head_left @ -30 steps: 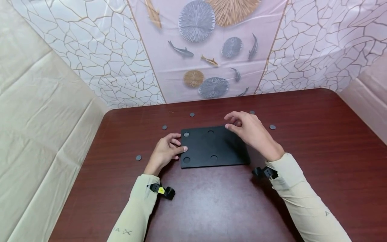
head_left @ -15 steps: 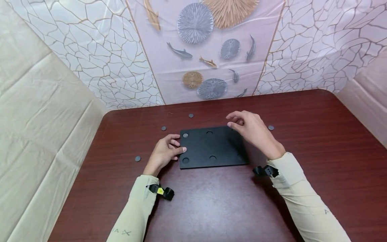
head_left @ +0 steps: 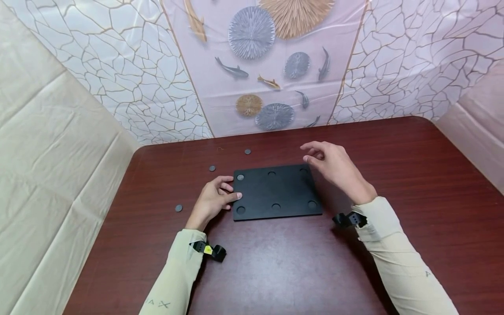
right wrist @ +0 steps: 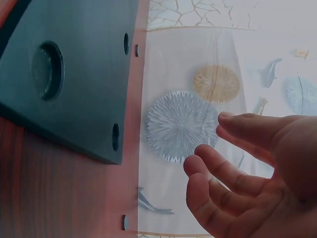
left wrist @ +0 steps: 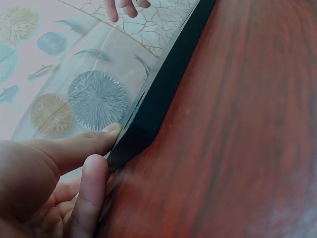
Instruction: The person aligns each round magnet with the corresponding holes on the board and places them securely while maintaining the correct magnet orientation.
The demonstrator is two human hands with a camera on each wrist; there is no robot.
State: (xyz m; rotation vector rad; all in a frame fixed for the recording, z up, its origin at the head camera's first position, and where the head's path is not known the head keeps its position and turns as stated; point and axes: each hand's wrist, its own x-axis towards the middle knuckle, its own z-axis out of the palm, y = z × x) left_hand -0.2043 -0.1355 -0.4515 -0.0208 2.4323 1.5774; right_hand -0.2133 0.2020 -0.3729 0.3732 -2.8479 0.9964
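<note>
A flat black board (head_left: 275, 192) with several round recesses lies on the table. One grey disc (head_left: 240, 177) sits in its far left recess; the other recesses look dark. At the board's left edge my left hand (head_left: 212, 199) holds on, thumb on the top face and fingers against the side; the left wrist view shows the thumb (left wrist: 89, 146) at the edge. My right hand (head_left: 332, 168) hovers by the far right corner, fingers loosely bent. In the right wrist view nothing is between thumb and fingers, and the near recess (right wrist: 48, 70) is visible.
Loose grey discs lie on the reddish-brown table (head_left: 267, 271): one left of my left hand (head_left: 179, 208), one beyond it (head_left: 212, 168), one behind the board (head_left: 247, 152). A patterned cloth (head_left: 271, 65) hangs along the table's far edge.
My right hand has shifted a little right, away from the board, uncovering its right-hand recesses. The discs seen earlier around that hand are now hidden in the head view. My left hand stays put.
</note>
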